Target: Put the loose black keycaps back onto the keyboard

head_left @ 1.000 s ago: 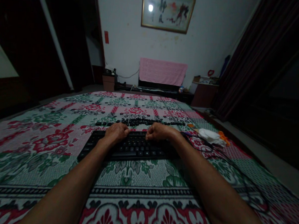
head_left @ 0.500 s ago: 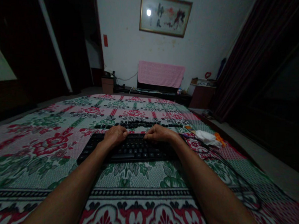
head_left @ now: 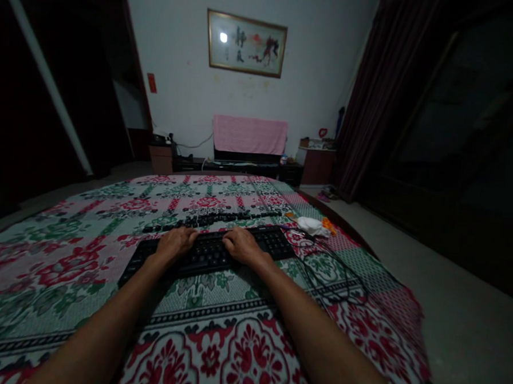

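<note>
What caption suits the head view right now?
Left hand and right hand on a black keyboard, small black pieces lined up beyond it on a flowered cloth.

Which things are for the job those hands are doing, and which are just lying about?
For the job:
black keyboard, with the left hand and right hand at it
row of small black pieces beyond it, probably

Just about:
white bundle, untouched, so perhaps
pink cloth, far off
framed picture, hanging up

Two bare forearms, smooth in outline, taper to slimmer bare wrists and bare fingers.
</note>
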### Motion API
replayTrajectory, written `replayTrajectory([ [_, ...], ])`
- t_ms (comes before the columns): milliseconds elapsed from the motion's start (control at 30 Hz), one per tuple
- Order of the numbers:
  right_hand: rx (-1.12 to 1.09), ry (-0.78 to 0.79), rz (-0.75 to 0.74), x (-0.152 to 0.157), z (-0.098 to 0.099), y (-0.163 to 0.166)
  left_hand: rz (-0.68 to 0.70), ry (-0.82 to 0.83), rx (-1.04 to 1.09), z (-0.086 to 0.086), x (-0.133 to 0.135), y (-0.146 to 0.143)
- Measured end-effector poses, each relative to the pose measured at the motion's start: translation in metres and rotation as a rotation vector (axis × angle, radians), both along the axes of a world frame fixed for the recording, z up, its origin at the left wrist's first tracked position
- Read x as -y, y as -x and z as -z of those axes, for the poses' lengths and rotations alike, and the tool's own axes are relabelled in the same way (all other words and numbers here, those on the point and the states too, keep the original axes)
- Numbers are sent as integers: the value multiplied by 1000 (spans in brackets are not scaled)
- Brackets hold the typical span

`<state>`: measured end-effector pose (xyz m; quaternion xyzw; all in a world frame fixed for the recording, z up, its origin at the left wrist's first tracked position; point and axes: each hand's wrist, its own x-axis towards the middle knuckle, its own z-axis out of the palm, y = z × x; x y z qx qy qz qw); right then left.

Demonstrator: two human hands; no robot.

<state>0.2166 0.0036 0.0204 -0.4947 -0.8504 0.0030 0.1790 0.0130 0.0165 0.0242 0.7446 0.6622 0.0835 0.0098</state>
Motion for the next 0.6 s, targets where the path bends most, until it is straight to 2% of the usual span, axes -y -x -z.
replayTrajectory([
  [100,-32,-45,17,2,7,0,25,-53,-11,-4,10,14],
  [233,-46,-80,24,2,10,1,-67,-101,-76,-5,23,40],
  [400,-55,-97,35,4,13,4,-25,-153,-23,12,30,62],
  [600,-130,-145,43,10,23,5,1,-294,-14,31,29,65],
])
